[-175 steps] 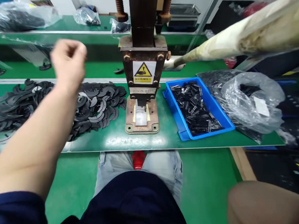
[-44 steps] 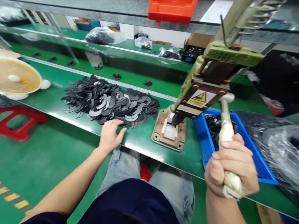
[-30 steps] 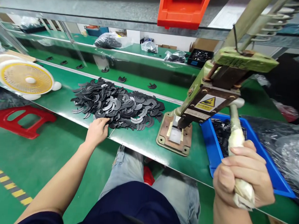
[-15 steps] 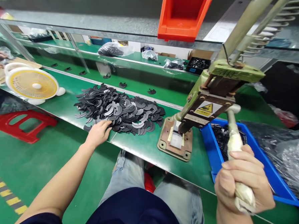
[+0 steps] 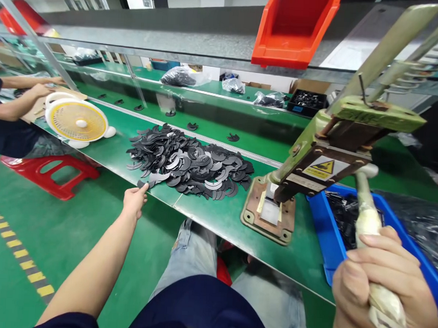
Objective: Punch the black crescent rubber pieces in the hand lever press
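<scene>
My left hand (image 5: 133,201) is closed at the bench's front edge, thumb and finger pinching a dark curved flat piece (image 5: 143,184). That piece lies by the left front corner of a heap of black and grey crescent-shaped pieces (image 5: 193,167). My right hand (image 5: 389,278) is wrapped around the tape-covered lever handle (image 5: 368,223) of a green hand press (image 5: 296,153). Under the press head, a pale block (image 5: 270,211) sits on the brown base plate (image 5: 253,205), left of my right hand.
A blue bin (image 5: 321,238) of black parts stands right of the press. An orange bin (image 5: 295,40) rests on the shelf above. Left of the heap lies a white-and-yellow fan (image 5: 78,120). Several dark pieces line the green strip behind, and a co-worker's arms (image 5: 20,97) show at far left.
My left hand has drawn back slightly from the heap's front and now pinches a curved piece. The view has swung left. My right hand keeps its hold on the lever.
</scene>
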`<state>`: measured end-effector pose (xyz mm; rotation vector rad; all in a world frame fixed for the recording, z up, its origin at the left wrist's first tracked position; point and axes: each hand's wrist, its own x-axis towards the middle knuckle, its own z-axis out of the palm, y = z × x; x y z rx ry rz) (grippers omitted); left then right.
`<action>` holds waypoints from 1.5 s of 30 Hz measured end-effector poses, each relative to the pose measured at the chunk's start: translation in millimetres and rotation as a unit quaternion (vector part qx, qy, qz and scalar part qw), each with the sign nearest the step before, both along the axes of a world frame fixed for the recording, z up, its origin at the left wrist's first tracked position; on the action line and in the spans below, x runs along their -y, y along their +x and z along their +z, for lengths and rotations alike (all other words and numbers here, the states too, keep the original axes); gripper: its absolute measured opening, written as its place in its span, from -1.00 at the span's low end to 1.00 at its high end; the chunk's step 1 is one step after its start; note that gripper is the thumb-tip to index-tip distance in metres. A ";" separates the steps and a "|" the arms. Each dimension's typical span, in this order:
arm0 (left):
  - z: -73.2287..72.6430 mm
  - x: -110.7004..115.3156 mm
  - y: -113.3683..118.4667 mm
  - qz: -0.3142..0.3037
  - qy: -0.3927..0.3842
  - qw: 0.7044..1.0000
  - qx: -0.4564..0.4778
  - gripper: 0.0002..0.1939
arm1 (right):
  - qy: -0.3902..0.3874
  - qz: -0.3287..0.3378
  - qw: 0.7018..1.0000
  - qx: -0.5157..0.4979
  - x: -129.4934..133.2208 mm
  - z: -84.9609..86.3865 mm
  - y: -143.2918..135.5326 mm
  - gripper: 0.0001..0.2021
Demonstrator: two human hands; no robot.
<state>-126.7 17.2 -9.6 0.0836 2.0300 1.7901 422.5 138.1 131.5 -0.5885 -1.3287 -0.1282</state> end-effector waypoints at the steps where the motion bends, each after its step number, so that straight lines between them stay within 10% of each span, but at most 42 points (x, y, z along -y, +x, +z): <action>1: -1.2 0.7 -0.8 -0.003 0.005 1.000 0.008 -0.58 | -0.011 0.002 1.000 0.001 1.6 1.0 -0.5 -0.63; 15: 7.7 -10.7 -3.1 0.010 0.004 0.994 0.112 -0.78 | -0.033 0.028 0.998 0.050 11.9 5.1 1.5 -0.80; 25: 23.1 22.1 12.3 0.025 0.061 0.998 -0.013 -0.74 | -0.026 0.050 0.997 0.055 19.9 7.6 -5.4 -0.82; 31: 62.2 -14.5 78.9 -0.233 0.050 0.971 -0.014 -0.68 | -0.043 0.061 0.994 0.077 29.9 9.2 -9.3 -0.86; 37: 84.6 -103.1 211.7 -0.596 0.017 0.803 0.001 -0.54 | -0.044 0.070 0.992 0.092 32.3 6.9 -5.7 -0.87; 45: 73.9 -191.4 297.0 -0.697 -0.049 0.712 -0.070 -0.64 | -0.054 0.078 0.991 0.091 34.2 3.5 -5.7 -0.87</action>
